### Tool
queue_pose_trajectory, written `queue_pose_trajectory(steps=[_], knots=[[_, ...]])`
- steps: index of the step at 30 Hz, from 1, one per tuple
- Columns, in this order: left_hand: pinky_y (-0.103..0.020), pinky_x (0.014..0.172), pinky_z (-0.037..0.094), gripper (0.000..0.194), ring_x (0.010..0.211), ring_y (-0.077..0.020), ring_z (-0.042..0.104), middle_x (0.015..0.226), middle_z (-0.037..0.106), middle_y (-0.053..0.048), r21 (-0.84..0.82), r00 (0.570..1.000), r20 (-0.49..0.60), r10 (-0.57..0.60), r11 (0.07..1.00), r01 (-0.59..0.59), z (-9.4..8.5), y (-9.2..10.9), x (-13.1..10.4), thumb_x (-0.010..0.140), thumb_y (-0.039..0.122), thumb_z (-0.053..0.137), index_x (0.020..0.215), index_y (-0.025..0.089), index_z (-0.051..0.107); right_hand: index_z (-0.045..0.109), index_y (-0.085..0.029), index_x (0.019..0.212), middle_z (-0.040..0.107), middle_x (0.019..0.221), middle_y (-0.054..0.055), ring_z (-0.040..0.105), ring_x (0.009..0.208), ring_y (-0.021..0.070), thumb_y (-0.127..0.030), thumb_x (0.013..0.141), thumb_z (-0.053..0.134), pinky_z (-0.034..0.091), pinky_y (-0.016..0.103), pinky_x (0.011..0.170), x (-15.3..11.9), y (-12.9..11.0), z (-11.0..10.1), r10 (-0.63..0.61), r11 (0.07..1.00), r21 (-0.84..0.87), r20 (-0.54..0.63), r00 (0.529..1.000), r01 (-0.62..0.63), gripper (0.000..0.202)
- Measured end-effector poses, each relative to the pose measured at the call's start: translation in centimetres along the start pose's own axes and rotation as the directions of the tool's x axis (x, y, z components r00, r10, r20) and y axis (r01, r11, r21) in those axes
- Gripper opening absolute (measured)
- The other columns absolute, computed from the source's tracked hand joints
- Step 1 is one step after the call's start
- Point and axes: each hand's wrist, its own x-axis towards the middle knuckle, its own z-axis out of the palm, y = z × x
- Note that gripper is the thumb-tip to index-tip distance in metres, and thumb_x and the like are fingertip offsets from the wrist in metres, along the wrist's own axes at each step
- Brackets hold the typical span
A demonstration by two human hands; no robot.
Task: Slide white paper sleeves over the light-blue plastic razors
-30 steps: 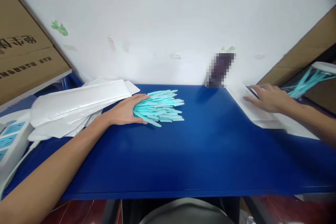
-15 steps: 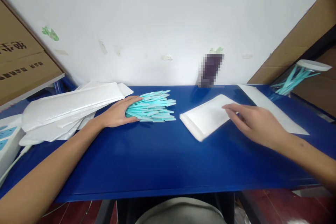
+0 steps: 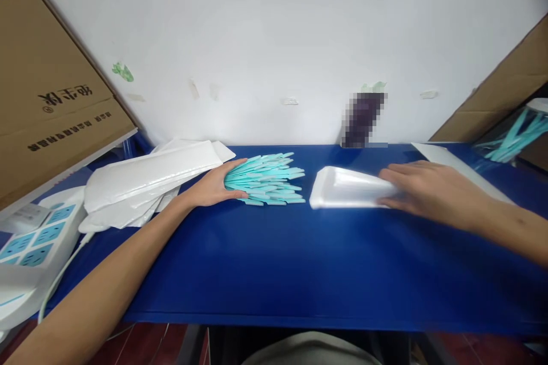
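Note:
My left hand point(image 3: 215, 185) is curled round the near end of a bundle of light-teal foam-tipped swabs point(image 3: 269, 178), thumb on one side and fingers on the other. The swabs lie on the blue table, their tips pointing right. To the right, my right hand point(image 3: 432, 191), smeared by motion, grips the right end of a white padded envelope point(image 3: 349, 187). Its wider left end faces the swab tips, a short gap apart from them. The inside of the envelope cannot be made out.
White padded mailers point(image 3: 145, 182) lie piled at the left, near a white power strip point(image 3: 47, 239) with a cable. A cardboard box point(image 3: 64, 68) stands behind. At the right are a white sheet point(image 3: 464, 168) and a clear container of teal swabs point(image 3: 516, 134). The blue table point(image 3: 274, 274) meets a white wall.
My right hand has gone from a pinch on the envelope to a fuller grip round its right end, and the envelope has turned more level. The left hand stays on the swabs. The view has shifted left.

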Motion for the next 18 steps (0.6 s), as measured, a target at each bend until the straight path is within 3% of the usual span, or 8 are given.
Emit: queue_pose_trajectory(steps=[2, 4, 5, 7, 9, 12, 15, 18], knots=[[-0.049, 0.121, 0.036, 0.101, 0.148, -0.0369, 0.039, 0.165, 0.037, -0.007, 0.015, 1.000, -0.009, 0.016, 1.000, -0.016, 0.2, -0.1, 0.0, 0.076, 0.072, 0.072, 0.159, 0.028, 0.034, 0.072, -0.020, 0.112, 0.072, 0.103, 0.014, 0.071, 0.075, 0.0289, -0.041, 0.098, 0.043, 0.055, 0.040, 0.058, -2.1, -1.3, 0.2, -0.047, 0.995, -0.088, -0.026, 0.999, 0.044, 0.038], [-0.050, 0.120, 0.037, 0.100, 0.146, -0.0374, 0.041, 0.163, 0.040, -0.008, 0.026, 0.999, -0.020, 0.040, 0.999, -0.039, 0.3, -0.3, 0.0, 0.077, 0.073, 0.071, 0.159, 0.027, 0.036, 0.058, -0.029, 0.142, 0.068, 0.126, 0.015, 0.073, 0.090, 0.0336, -0.052, 0.097, 0.044, 0.059, 0.045, 0.062, -3.8, -2.2, 0.4, -0.062, 0.996, -0.060, -0.027, 0.998, 0.060, 0.053], [-0.050, 0.119, 0.037, 0.099, 0.145, -0.0375, 0.042, 0.162, 0.041, -0.009, 0.032, 0.998, -0.027, 0.053, 0.998, -0.052, 0.4, -0.4, 0.0, 0.077, 0.073, 0.070, 0.158, 0.027, 0.037, 0.046, -0.034, 0.154, 0.063, 0.138, 0.015, 0.071, 0.103, 0.0374, -0.060, 0.094, 0.048, 0.061, 0.051, 0.073, -4.2, -2.3, 0.5, -0.053, 0.998, -0.026, -0.011, 0.999, 0.053, 0.066], [-0.050, 0.119, 0.037, 0.098, 0.144, -0.0375, 0.044, 0.161, 0.043, -0.010, 0.044, 0.996, -0.036, 0.076, 0.996, -0.074, 0.5, -0.5, 0.1, 0.077, 0.072, 0.070, 0.158, 0.026, 0.038, 0.025, -0.038, 0.163, 0.049, 0.156, 0.013, 0.058, 0.130, 0.0426, -0.072, 0.085, 0.056, 0.053, 0.062, 0.099, -4.3, -1.8, 0.7, 0.007, 0.998, 0.068, 0.090, 0.996, -0.013, 0.091], [-0.050, 0.119, 0.037, 0.097, 0.143, -0.0371, 0.045, 0.160, 0.044, -0.010, 0.060, 0.995, -0.037, 0.090, 0.994, -0.088, 0.5, -0.5, 0.1, 0.079, 0.072, 0.069, 0.158, 0.025, 0.038, 0.017, -0.035, 0.166, 0.039, 0.163, 0.012, 0.044, 0.143, 0.0429, -0.076, 0.080, 0.060, 0.044, 0.061, 0.112, -3.6, -0.9, 1.1, 0.107, 0.970, 0.181, 0.266, 0.958, -0.159, 0.105], [-0.049, 0.119, 0.036, 0.098, 0.144, -0.0367, 0.044, 0.161, 0.043, -0.011, 0.075, 0.994, -0.025, 0.102, 0.992, -0.100, 0.5, -0.4, 0.0, 0.081, 0.073, 0.066, 0.159, 0.024, 0.035, 0.018, -0.032, 0.166, 0.038, 0.163, 0.012, 0.039, 0.147, 0.0412, -0.076, 0.081, 0.059, 0.044, 0.056, 0.114, -2.3, 0.3, 1.9, 0.223, 0.882, 0.297, 0.422, 0.879, -0.367, 0.104], [-0.048, 0.120, 0.036, 0.099, 0.145, -0.0359, 0.043, 0.161, 0.041, -0.010, 0.083, 0.994, -0.012, 0.113, 0.990, -0.111, 0.4, -0.2, -0.1, 0.081, 0.075, 0.064, 0.160, 0.024, 0.033, 0.032, -0.030, 0.162, 0.046, 0.159, 0.011, 0.046, 0.143, 0.0395, -0.073, 0.082, 0.060, 0.046, 0.051, 0.114, -1.6, 0.7, 2.1, 0.285, 0.829, 0.365, 0.375, 0.882, -0.423, 0.095], [-0.047, 0.120, 0.035, 0.098, 0.146, -0.0352, 0.042, 0.162, 0.040, -0.010, 0.092, 0.994, -0.003, 0.113, 0.989, -0.113, 0.5, -0.3, -0.1, 0.083, 0.074, 0.063, 0.161, 0.024, 0.031, 0.047, -0.029, 0.153, 0.058, 0.147, 0.012, 0.057, 0.132, 0.0387, -0.068, 0.084, 0.060, 0.051, 0.047, 0.109, -1.5, 0.4, 0.6, 0.317, 0.780, 0.433, 0.351, 0.881, -0.452, 0.080]])
